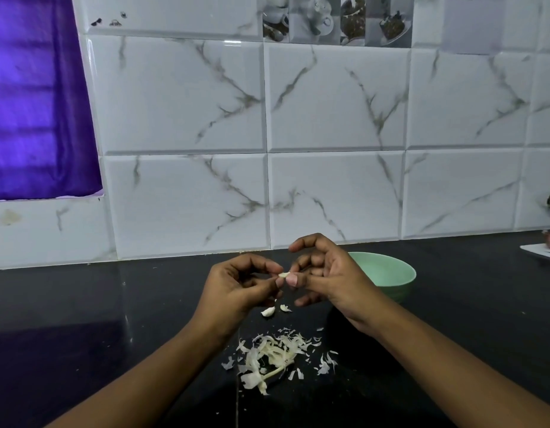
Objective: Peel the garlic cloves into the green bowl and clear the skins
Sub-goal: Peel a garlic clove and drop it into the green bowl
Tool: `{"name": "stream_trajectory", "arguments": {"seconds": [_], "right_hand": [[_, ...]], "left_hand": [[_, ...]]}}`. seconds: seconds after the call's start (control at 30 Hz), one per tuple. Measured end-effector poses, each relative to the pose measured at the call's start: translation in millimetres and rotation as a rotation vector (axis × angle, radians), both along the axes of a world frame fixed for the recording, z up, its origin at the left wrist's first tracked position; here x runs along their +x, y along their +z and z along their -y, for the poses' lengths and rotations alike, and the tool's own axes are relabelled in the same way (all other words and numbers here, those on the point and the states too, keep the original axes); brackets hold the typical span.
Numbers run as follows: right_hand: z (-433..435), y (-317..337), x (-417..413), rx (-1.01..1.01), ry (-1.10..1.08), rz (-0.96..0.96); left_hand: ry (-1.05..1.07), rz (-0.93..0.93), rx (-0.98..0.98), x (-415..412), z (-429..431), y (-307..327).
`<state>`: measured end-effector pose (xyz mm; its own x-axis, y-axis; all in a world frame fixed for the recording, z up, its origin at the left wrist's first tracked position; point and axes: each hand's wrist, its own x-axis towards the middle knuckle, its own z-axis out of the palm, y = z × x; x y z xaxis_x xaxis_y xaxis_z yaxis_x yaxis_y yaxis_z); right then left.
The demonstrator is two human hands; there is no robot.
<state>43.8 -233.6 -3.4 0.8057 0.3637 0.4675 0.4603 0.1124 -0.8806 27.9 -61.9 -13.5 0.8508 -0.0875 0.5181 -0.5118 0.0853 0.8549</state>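
My left hand (239, 285) and my right hand (323, 276) meet above the black counter and both pinch one small garlic clove (283, 275) between fingertips and thumbs. The green bowl (387, 274) stands just behind my right hand; its inside is partly hidden by that hand. Below the hands a loose garlic clove (268, 311) and a small bit of skin (285, 308) lie on the counter. Nearer to me is a heap of white garlic skins (276, 356) with a stem piece.
The black counter (113, 319) runs up to a white marble-tiled wall (329, 180). A purple curtain (36, 103) hangs at the left. At the far right edge a white plate (542, 251) holds something pinkish.
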Motion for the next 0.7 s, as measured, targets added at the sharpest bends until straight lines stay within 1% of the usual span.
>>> {"name": "stream_trajectory", "arguments": {"seconds": [0.17, 0.4, 0.57, 0.7], "right_hand": [[-1, 0, 1, 0.002, 0.032, -0.021], [3, 2, 1, -0.04, 0.045, 0.023], [3, 1, 0, -0.132, 0.048, 0.053], [7, 4, 1, -0.243, -0.008, 0.081]], "left_hand": [[0.009, -0.017, -0.013, -1, 1, 0], [-0.085, -0.214, -0.189, -3, 9, 0], [-0.09, -0.245, -0.252, -3, 10, 1], [-0.06, -0.264, -0.259, -3, 9, 2]]}}
